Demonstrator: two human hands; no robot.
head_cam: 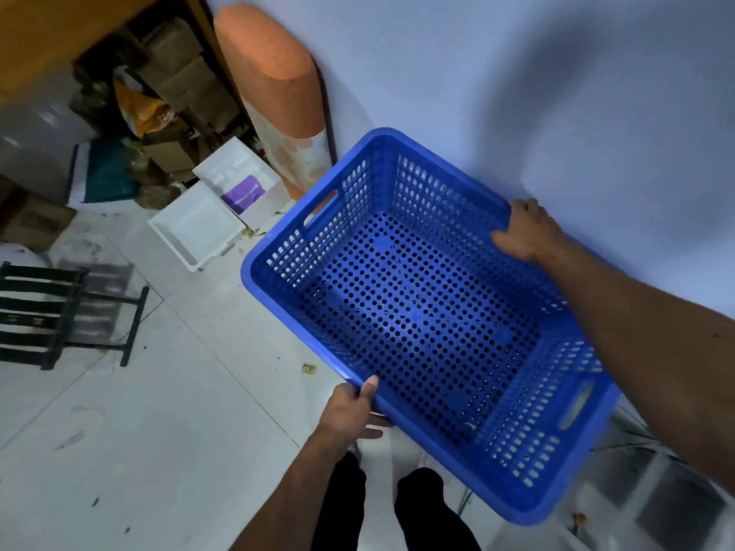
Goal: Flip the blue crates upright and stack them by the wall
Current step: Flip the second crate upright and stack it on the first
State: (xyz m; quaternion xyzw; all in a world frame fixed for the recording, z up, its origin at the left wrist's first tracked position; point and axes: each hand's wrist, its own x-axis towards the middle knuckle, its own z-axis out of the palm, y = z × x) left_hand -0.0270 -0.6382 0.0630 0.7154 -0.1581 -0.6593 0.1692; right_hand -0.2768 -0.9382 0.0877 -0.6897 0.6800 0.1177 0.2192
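A blue perforated plastic crate (417, 312) is upright, open side up, held above the white tiled floor close to the pale wall (517, 93). My left hand (352, 407) grips its near long rim, thumb over the edge and fingers underneath. My right hand (525, 228) grips the far long rim next to the wall, fingers curled over the edge. The crate is empty and has a handle slot in each short end. No other blue crate is visible.
An orange rolled mat (278, 105) leans on the wall to the left. White foam boxes (222, 208) lie on the floor beside it, with cardboard clutter (179, 81) behind. A black rack (47, 312) stands at left. My legs (393, 507) are below the crate.
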